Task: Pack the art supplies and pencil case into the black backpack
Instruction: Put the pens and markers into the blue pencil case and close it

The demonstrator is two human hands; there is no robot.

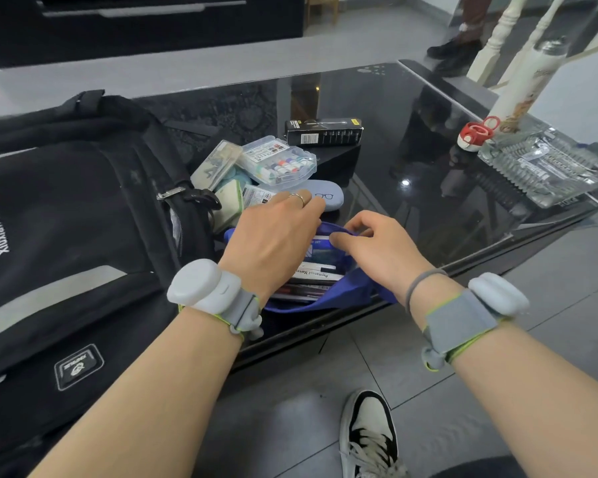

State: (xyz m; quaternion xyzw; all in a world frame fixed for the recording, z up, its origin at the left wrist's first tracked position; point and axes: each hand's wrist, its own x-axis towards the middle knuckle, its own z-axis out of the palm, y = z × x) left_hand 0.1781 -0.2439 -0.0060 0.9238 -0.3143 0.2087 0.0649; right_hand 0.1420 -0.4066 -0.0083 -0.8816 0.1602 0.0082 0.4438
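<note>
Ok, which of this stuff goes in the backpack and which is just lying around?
For the job:
black backpack
blue pencil case, both hands at it
clear box of paints
small supply packs

Lying about:
glasses case
black carton
white bottle
glass tray

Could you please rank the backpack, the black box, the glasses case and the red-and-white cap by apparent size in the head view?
1. backpack, by far the largest.
2. black box.
3. glasses case, partly hidden by the left hand, so unsure against the box.
4. red-and-white cap.
</note>
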